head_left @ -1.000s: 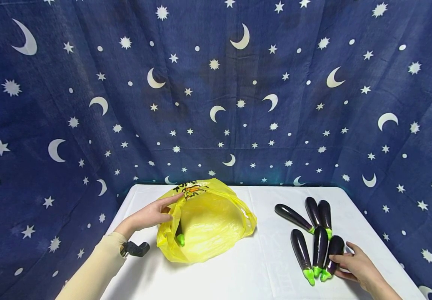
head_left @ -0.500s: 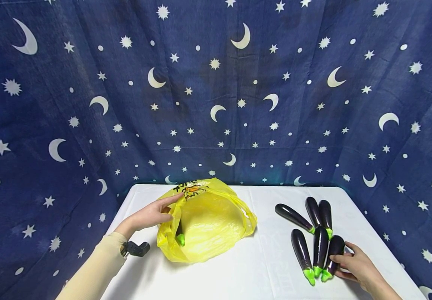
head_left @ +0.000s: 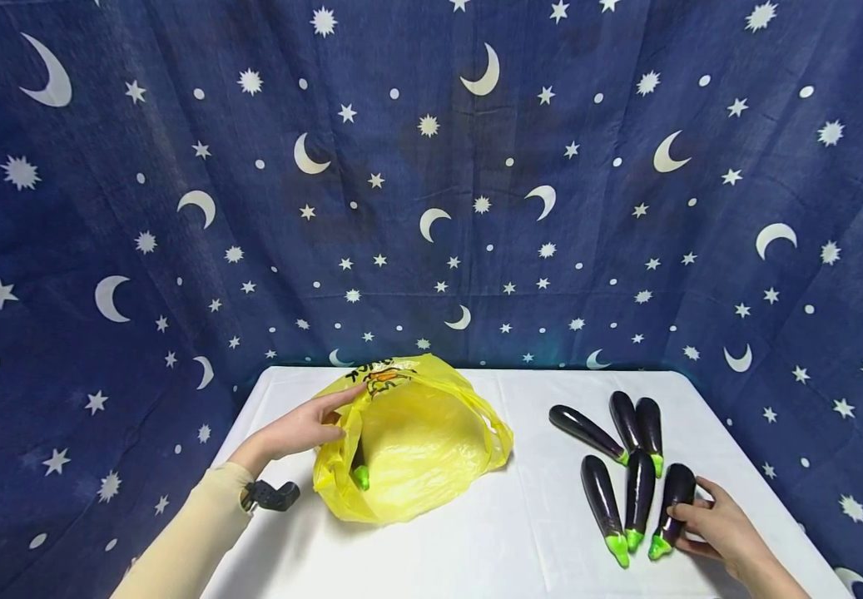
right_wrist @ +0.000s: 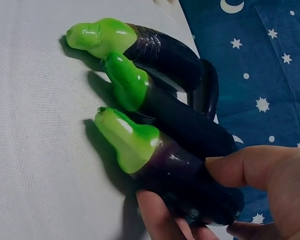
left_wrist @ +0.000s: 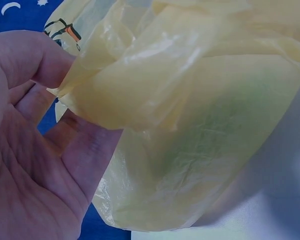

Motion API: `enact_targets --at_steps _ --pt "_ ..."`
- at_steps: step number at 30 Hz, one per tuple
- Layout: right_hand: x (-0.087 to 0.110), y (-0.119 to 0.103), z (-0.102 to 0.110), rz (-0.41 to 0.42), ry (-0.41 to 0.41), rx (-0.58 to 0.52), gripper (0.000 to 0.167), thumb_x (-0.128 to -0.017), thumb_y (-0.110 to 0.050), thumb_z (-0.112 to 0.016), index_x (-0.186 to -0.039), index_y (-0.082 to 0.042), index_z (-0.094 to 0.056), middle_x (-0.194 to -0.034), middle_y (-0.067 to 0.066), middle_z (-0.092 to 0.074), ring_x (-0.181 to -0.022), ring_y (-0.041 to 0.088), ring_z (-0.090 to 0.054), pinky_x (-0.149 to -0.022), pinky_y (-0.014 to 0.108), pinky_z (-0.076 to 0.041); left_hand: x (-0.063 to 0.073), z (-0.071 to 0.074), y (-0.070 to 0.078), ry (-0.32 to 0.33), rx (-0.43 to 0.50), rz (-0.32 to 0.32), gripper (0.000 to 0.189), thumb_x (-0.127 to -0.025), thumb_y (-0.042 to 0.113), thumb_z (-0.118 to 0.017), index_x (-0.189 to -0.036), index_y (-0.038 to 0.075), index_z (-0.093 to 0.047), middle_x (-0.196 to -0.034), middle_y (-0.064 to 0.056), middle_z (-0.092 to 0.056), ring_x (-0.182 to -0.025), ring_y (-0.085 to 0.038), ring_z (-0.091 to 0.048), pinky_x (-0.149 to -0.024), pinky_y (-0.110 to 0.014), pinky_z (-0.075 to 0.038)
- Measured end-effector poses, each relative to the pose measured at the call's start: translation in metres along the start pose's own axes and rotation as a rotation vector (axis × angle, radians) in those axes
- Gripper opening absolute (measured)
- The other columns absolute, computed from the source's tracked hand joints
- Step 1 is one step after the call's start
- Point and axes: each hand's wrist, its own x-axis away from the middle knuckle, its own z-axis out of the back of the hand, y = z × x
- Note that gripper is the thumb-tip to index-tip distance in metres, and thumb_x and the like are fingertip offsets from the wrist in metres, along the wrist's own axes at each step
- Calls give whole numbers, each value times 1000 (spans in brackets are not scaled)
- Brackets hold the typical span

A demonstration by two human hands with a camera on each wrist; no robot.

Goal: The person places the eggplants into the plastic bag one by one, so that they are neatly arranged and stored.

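A crinkled yellow plastic bag (head_left: 431, 449) lies on its side with its mouth spread open. My left hand (head_left: 300, 428) pinches the left edge of that mouth between thumb and fingers. Inside the bag, a green-stemmed eggplant (head_left: 359, 476) shows partly; the rest is hidden behind the plastic. At the right, my right hand (head_left: 719, 526) grips an eggplant (right_wrist: 177, 170), thumb on top and fingers beneath its dark body. Its green stem points toward the near side of the table. Close to its left lies another eggplant (head_left: 639, 497), with a third eggplant (head_left: 603, 503) beyond that.
Behind the nearer row, several more eggplants lie together, among them a slanted eggplant (head_left: 584, 433) and an upright-pointing eggplant (head_left: 648, 433). All rest on a white-covered table (head_left: 468, 541). A blue curtain (head_left: 431, 166) with moons and stars surrounds the table's back and sides.
The eggplant in my right hand has shifted slightly right, opening a gap from its neighbour. My left hand and the bag stay as they were.
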Motion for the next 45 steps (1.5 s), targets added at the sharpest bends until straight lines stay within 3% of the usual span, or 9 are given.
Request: enact_targets --at_steps 5,10,15,24,32,45 --pt "-1 -3 4 7 -3 -36 104 -90 -5 -65 -154 10 16 -136 42 -26 -80 15 -65 -73 41 -61 -1 0 0 2 8 4 82 -92 1 -62 -163 25 -30 -168 -3 -24 -141 -29 -42 -105 -36 -43" --pt "-2 -8 8 36 25 -66 103 -91 -5 -64 -156 8 16 -119 29 -44 -79 13 -67 -74 41 -61 -1 0 0 2 1 13 82 -92 2 -62 -163 27 -30 -168 -3 -25 -139 -27 -43 -107 -43 -41" --pt "1 -14 9 94 24 -110 101 -94 -5 -64 -158 5 13 -110 13 -44 -80 9 -65 -77 40 -60 -2 0 1 -5 20 18 82 -92 1 -62 -163 26 -30 -168 -3 -24 -138 -27 -45 -105 -40 -44" --pt "5 -32 -5 176 3 -147 102 -95 -9 -69 -161 0 7 -126 20 -47 -86 9 -67 -78 42 -60 -2 1 1 1 7 19 82 -92 2 -63 -163 26 -31 -168 -3 -25 -135 -24 -47 -105 -36 -44" --pt "7 -54 -26 193 -45 -195 98 -95 -7 -67 -163 -3 3 -149 32 -24 -88 9 -67 -78 40 -60 0 0 3 6 9 22 82 -92 2 -64 -163 26 -31 -168 -3 -24 -140 -26 -42 -110 -46 -40" --pt "8 -81 -61 254 -138 -216 97 -95 -8 -70 -166 -12 -4 -158 29 -24 -102 11 -65 -83 42 -59 -1 0 2 16 16 21 81 -92 2 -63 -163 26 -31 -168 -1 -24 -141 -31 -42 -108 -44 -42"
